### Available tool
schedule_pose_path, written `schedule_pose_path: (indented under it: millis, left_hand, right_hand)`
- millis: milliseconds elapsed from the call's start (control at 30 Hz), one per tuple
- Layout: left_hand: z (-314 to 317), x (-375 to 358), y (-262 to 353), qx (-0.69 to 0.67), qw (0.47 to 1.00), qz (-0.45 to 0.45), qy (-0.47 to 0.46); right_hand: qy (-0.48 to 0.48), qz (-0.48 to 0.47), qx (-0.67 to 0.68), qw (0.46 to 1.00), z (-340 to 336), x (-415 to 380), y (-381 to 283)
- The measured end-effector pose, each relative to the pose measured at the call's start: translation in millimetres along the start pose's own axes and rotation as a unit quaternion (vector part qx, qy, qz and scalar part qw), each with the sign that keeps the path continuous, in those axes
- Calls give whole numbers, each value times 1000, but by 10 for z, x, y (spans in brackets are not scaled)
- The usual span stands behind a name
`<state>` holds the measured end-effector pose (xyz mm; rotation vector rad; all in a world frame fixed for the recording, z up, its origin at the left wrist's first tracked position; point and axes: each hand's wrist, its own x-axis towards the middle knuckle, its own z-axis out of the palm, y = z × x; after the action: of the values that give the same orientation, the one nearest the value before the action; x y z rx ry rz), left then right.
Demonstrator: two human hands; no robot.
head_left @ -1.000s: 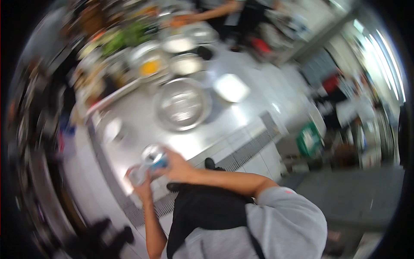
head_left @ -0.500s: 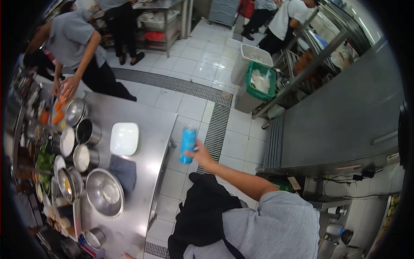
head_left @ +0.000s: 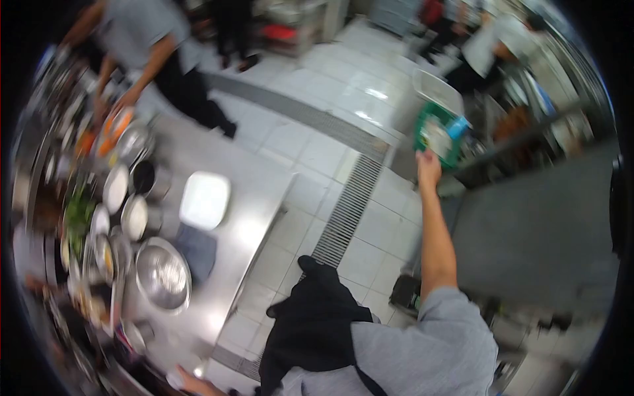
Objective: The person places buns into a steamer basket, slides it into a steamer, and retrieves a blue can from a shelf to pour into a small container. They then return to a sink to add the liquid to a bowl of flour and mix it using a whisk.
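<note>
My right hand (head_left: 428, 165) is stretched out at the near rim of a bin with a green liner (head_left: 419, 135). A blue cylindrical item (head_left: 457, 127) lies over the bin's far right part, apart from my fingers, which are smeared by motion. Pale waste (head_left: 435, 136) shows inside the liner. Low in the view, my left hand (head_left: 193, 383) is partly visible at the steel table's near end, its fingers closed on a small pale thing too blurred to make out.
On the steel table (head_left: 246, 198) are a white square dish (head_left: 205, 200), a grey cloth (head_left: 197, 253), a steel colander (head_left: 163, 275) and several pots. A co-worker (head_left: 148, 39) bends at its far end. A grey bin (head_left: 439, 91) stands behind the green-lined one.
My right arm has swung forward and right from beside the table to the bin. The blue item has left my hand. More of my left hand shows, and the view has shifted.
</note>
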<state>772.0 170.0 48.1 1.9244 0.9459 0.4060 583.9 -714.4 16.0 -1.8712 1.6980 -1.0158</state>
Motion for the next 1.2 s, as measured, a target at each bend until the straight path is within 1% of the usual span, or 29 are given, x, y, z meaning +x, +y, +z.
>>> schedule_pose_path:
  millis: [33, 67, 100, 133, 167, 200, 233, 267, 300, 333, 367, 433, 467, 533, 567, 600, 633, 667, 700, 733, 767, 833, 900, 967, 1000, 1067, 1100, 1167, 1200]
  left_hand:
    - [-45, -104, 27, -25, 999, -36, 3]
    - [-83, -192, -108, -110, 993, 10, -39]
    - [-114, -99, -347, -107, 988, 83, -68]
    - [-146, -1, -280, 11, 997, -4, -76]
    - [-78, -79, -311, -50, 994, 87, -37]
    - [-98, 33, -497, 34, 974, 223, -13]
    - [-99, -10, -477, 101, 967, 234, 14]
    - [-23, -36, -421, 10, 984, 177, 20]
    - [65, -50, -368, -87, 988, 123, 36]
    - [113, -162, -178, -129, 983, 121, 50]
    - [145, -276, -39, -173, 976, 120, 59]
    - [133, -367, 90, -175, 975, 121, 62]
    - [125, -310, 90, -168, 977, 123, 50]
    - [139, -311, 45, -206, 973, 92, 38]
    - [183, -203, -210, -144, 982, 119, 32]
    - [279, -148, -436, -99, 979, 169, 61]
    - [202, -208, -264, -55, 972, 212, 87]
    - [193, -254, -246, -68, 979, 174, 75]
    - [145, -270, -207, -96, 977, 180, 53]
    - [99, -315, -162, -98, 982, 156, 33]
    - [35, -332, -96, -95, 982, 163, 12]
    - [-112, -356, 18, -89, 979, 179, -26]
    - [-115, -344, -1, -90, 978, 183, -31]
    - [-96, -302, -46, -85, 974, 207, -45]
    - [-116, -285, -33, -87, 974, 204, -39]
    - [-166, -300, 23, -77, 973, 197, -88]
    - [-187, -290, 25, -79, 972, 198, -100]
    - [-185, -276, 2, -79, 971, 203, -96]
    - [-177, -272, -12, -82, 971, 209, -87]
  right_hand:
    - [-53, -57, 36, 996, 253, -518, -33]
    - [-95, -76, 46, 991, 546, -1097, -40]
    - [-169, -60, 52, 982, 630, -1742, -345]
    - [-197, -109, 169, 959, 699, -2420, -693]
    - [-326, -151, 117, 926, 599, -2959, -1019]
    - [-398, -198, 171, 879, 381, -3531, -1505]
    - [-493, -304, 229, 782, 188, -3922, -1829]
    - [-562, -395, 282, 670, 40, -4239, -2071]
    - [-660, -439, 289, 537, 3, -4495, -2254]
    - [-733, -475, 281, 398, -11, -4721, -2422]
    - [-735, -484, 282, 383, -21, -4929, -2528]
    - [-757, -529, 215, 317, 28, -5355, -2780]
    - [-754, -542, 209, 306, 71, -5656, -2997]
    - [-703, -630, 126, 305, 119, -6184, -3323]
    - [-647, -686, 102, 317, 202, -6435, -3416]
    - [-588, -740, 92, 315, 328, -6750, -3521]
    - [-544, -766, 90, 331, 518, -7034, -3471]
    - [-499, -788, 93, 349, 702, -7220, -3413]
    - [-546, -763, 17, 345, 768, -7339, -3457]
    - [-571, -745, -35, 343, 906, -7437, -3408]
    - [-570, -756, -64, 315, 966, -7451, -3438]
    - [-583, -750, -39, 311, 1012, -7387, -3461]
    - [-649, -666, 118, 348, 1078, -7229, -3450]
    - [-783, -446, 64, 429, 538, -7128, -3835]
    - [-783, -450, 62, 424, 241, -7057, -4044]
    - [-809, -494, 43, 314, -258, -6983, -4383]
    - [-811, -491, 42, 317, -365, -7012, -4414]
    - [-662, -722, 126, 155, -504, -7059, -4441]
    - [-665, -719, 124, 159, -552, -7077, -4478]
